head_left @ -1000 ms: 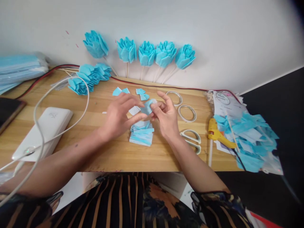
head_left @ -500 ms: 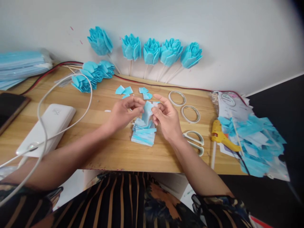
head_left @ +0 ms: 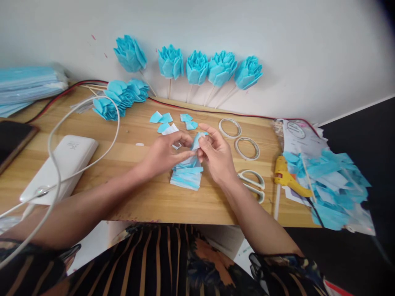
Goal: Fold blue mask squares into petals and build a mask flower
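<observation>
Between finger and thumb, my right hand (head_left: 217, 154) pinches a small light blue piece of thin, fabric-like sheet (head_left: 197, 142) with a paler side. From the left, my left hand (head_left: 168, 152) has its thumb and fingers closed in at the edge of the same piece. Its fingertips are partly hidden there. Under both hands lies a pile of cut blue-and-white strips (head_left: 186, 179). Several small blue cut pieces (head_left: 166, 118) are spread on the table just beyond the fingers.
Blue flowers on sticks (head_left: 197, 68) lean against the wall, with more flowers (head_left: 120, 98) lying at left. Tape rolls (head_left: 247, 149), scissors (head_left: 253, 179), a yellow glue gun (head_left: 285, 176) and a scrap heap (head_left: 330, 189) are at right. A power bank (head_left: 61, 168) with a white cable lies left.
The blue piece was upright and spread; now it is lower and folded over at my right fingertips. My left thumb has moved down and right. More loose pieces show behind my left hand.
</observation>
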Action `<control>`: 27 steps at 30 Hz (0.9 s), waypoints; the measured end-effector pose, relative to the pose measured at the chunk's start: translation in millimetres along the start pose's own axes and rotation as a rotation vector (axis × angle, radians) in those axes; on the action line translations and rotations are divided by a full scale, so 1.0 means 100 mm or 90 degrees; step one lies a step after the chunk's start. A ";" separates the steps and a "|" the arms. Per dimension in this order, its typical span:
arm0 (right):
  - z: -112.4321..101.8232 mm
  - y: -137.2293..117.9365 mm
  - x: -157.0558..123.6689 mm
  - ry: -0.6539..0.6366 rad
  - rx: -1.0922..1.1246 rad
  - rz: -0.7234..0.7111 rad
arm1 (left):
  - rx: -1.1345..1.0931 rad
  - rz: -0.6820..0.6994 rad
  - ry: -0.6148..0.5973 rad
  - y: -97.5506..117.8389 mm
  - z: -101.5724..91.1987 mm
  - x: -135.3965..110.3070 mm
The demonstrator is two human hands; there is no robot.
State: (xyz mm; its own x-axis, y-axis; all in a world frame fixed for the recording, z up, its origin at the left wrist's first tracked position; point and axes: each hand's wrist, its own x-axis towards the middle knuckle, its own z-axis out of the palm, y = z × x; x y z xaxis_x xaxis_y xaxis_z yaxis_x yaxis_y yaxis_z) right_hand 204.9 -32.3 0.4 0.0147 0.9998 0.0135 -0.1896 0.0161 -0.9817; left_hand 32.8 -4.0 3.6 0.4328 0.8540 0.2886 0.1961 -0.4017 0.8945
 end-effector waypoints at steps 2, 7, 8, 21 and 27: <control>0.00 0.01 0.00 -0.001 -0.012 0.000 | 0.016 -0.014 0.009 0.00 0.01 -0.01; 0.00 -0.01 -0.02 -0.001 -0.038 -0.012 | -0.039 -0.083 0.032 0.01 -0.04 0.02; 0.00 -0.03 -0.02 0.000 -0.040 -0.015 | -0.077 -0.103 0.043 0.01 -0.06 0.03; -0.08 -0.02 0.00 0.064 -0.160 -0.143 | -0.410 -0.201 0.088 -0.09 -0.10 0.07; -0.05 0.02 -0.01 -0.013 -0.197 -0.102 | -0.297 -0.156 0.038 0.00 -0.09 0.04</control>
State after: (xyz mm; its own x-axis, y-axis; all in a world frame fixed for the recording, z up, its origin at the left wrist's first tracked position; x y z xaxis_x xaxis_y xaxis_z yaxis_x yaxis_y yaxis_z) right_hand 209.0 -33.3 -2.9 0.0005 0.9849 0.1729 0.1206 0.1716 -0.9778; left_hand 26.8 2.3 7.3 0.3693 0.9274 0.0595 -0.1328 -0.0107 0.9911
